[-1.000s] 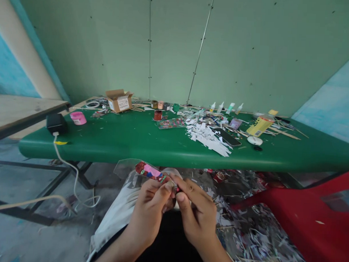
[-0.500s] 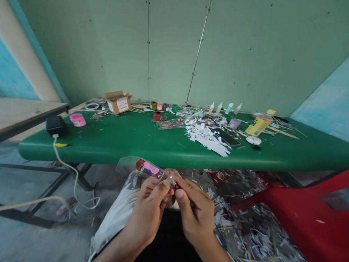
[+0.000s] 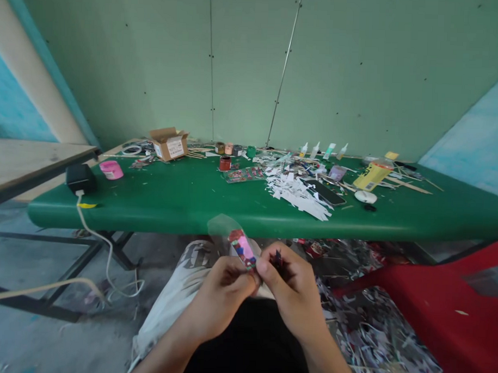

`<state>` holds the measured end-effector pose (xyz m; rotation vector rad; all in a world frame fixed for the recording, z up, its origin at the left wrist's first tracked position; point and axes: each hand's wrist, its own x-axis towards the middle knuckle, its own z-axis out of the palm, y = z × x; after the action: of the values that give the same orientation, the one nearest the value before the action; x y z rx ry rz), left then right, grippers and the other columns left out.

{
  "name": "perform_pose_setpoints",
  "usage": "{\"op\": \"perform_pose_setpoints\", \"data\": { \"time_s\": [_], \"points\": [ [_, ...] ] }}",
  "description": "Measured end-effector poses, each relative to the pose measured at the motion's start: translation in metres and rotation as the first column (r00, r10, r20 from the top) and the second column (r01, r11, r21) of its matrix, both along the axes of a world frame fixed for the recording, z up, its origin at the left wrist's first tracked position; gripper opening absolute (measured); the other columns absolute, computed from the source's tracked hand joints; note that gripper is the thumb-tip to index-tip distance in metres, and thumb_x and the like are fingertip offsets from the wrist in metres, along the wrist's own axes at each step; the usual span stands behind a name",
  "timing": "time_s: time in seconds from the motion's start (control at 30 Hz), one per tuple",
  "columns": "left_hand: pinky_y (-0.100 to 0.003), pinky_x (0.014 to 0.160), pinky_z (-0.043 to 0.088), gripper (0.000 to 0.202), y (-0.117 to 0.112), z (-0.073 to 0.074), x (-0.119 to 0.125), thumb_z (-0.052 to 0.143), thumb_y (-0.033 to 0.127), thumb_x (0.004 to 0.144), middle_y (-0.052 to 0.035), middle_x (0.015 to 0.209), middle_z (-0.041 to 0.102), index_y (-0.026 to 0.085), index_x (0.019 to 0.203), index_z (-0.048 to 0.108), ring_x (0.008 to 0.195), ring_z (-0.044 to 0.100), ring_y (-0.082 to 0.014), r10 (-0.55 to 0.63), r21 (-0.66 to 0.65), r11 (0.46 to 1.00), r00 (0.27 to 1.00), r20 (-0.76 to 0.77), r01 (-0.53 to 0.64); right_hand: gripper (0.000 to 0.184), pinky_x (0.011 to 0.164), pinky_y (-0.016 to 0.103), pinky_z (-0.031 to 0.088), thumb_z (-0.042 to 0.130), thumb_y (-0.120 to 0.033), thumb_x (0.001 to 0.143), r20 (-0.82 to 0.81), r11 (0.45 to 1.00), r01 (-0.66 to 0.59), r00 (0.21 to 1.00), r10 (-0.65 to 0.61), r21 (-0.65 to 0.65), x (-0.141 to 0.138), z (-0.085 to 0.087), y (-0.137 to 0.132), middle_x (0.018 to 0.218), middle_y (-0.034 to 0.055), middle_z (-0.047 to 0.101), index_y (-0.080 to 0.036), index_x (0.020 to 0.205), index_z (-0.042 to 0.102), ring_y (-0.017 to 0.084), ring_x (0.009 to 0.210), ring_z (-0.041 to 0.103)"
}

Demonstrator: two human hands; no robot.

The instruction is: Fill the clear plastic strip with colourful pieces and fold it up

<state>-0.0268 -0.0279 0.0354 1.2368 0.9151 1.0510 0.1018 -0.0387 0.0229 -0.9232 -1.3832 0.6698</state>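
My left hand (image 3: 229, 286) is closed on the lower end of a clear plastic piece bearing a red, pink and blue pattern (image 3: 242, 249). The piece tilts up and to the left, and its bare transparent end overlaps the table's front edge. My right hand (image 3: 290, 288) is closed too, its thumb and finger meeting at the lower right edge of the plastic. A small dark object (image 3: 278, 258) shows among the right fingers; its kind is hard to make out. Both hands are above my lap.
On the green table (image 3: 170, 205) lie white paper scraps (image 3: 295, 196), a phone (image 3: 326, 193), paint jars (image 3: 225, 163), glue bottles (image 3: 314, 150), a cardboard box (image 3: 171, 145) and a yellow-labelled bottle (image 3: 372, 175). A red chair (image 3: 457, 319) stands at right. Scraps litter the floor.
The patterned plastic has moved right and turned steeper. My right hand has shifted slightly right, and a dark object now shows among its fingers.
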Motion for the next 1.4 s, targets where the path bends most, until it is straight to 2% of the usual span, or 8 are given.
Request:
{"op": "perform_pose_setpoints", "data": {
  "time_s": [0.27,0.37,0.47,0.57,0.67,0.93,1.17,1.4],
  "points": [
    [-0.021,0.045,0.031,0.035,0.004,-0.004,0.001,0.054,0.045,0.087,0.0041,0.056,0.042,0.018,0.064,0.05,0.048,0.038,-0.0087,-0.065,0.171,0.983,0.997,-0.05,0.073,0.032,0.037,0.019,0.031,0.054,-0.046,0.088,-0.23,0.987,-0.115,0.97,0.086,-0.115,-0.007,-0.009,0.002,0.051,-0.008,0.042,-0.021,0.07,0.046,0.007,0.038,0.033],
    [-0.021,0.044,0.031,0.035,0.007,-0.005,0.004,0.053,0.046,0.088,0.0056,0.055,0.04,0.019,0.067,0.048,0.046,0.037,-0.0085,0.009,0.165,0.986,1.0,-0.013,-0.007,0.029,0.046,0.022,0.043,0.041,-0.044,0.096,-0.085,0.998,-0.057,0.995,0.056,-0.011,-0.006,-0.015,0.001,0.061,-0.0027,0.055,-0.02,0.084,0.054,0.01,0.047,0.049],
    [-0.021,0.044,0.029,0.035,0.009,-0.001,0.006,0.051,0.046,0.089,0.0062,0.054,0.038,0.02,0.066,0.046,0.046,0.035,-0.0083,0.044,0.187,0.981,0.999,-0.008,-0.042,0.028,0.068,0.027,0.051,0.036,-0.035,0.098,0.164,0.994,0.068,0.983,-0.081,0.082,0.001,-0.019,0.003,0.086,0.0039,0.067,-0.021,0.104,0.06,0.016,0.076,0.064],
    [-0.022,0.044,0.026,0.036,0.009,0.003,0.007,0.05,0.045,0.089,0.0064,0.054,0.036,0.019,0.065,0.044,0.047,0.032,-0.0079,0.041,0.194,0.98,0.999,-0.035,-0.033,0.029,0.08,0.03,0.052,0.04,-0.028,0.097,0.324,0.984,0.081,0.937,-0.129,0.159,0.008,-0.022,0.004,0.101,0.0056,0.069,-0.024,0.121,0.057,0.019,0.094,0.065],
    [-0.022,0.045,0.026,0.033,0.009,0.004,0.009,0.05,0.044,0.09,0.0064,0.055,0.037,0.019,0.068,0.047,0.048,0.032,-0.0079,0.014,0.175,0.985,0.998,-0.065,-0.003,0.032,0.079,0.031,0.053,0.042,-0.027,0.097,0.396,0.977,0.043,0.91,-0.124,0.208,0.013,-0.022,0.006,0.094,0.0058,0.071,-0.024,0.125,0.057,0.02,0.092,0.067],
    [-0.022,0.046,0.027,0.034,0.01,-0.004,0.016,0.05,0.048,0.089,0.0057,0.056,0.038,0.019,0.072,0.05,0.05,0.033,-0.0081,0.029,0.157,0.988,0.997,-0.078,-0.016,0.034,0.079,0.033,0.055,0.043,-0.025,0.096,0.444,0.969,-0.031,0.892,-0.084,0.246,0.026,-0.022,0.011,0.104,0.0097,0.072,-0.019,0.126,0.059,0.021,0.092,0.068],
    [-0.021,0.045,0.024,0.04,0.008,-0.004,0.014,0.055,0.056,0.083,0.0074,0.057,0.032,0.018,0.073,0.05,0.048,0.028,-0.0068,-0.038,0.084,0.996,0.999,0.019,0.036,0.031,0.059,0.029,0.051,0.044,-0.025,0.096,0.43,0.946,0.037,0.884,-0.181,0.323,0.021,-0.026,0.014,0.072,0.0048,0.065,-0.018,0.119,0.064,0.017,0.064,0.061],
    [-0.021,0.044,0.021,0.035,0.009,-0.01,0.01,0.055,0.048,0.086,0.0074,0.053,0.034,0.017,0.07,0.05,0.045,0.028,-0.006,-0.082,0.032,0.996,0.992,0.093,0.079,0.033,0.072,0.031,0.055,0.045,-0.021,0.095,0.384,0.931,0.078,0.896,-0.223,0.357,0.016,-0.03,0.017,0.092,0.0085,0.071,-0.021,0.123,0.062,0.019,0.083,0.067]
  ]
}}
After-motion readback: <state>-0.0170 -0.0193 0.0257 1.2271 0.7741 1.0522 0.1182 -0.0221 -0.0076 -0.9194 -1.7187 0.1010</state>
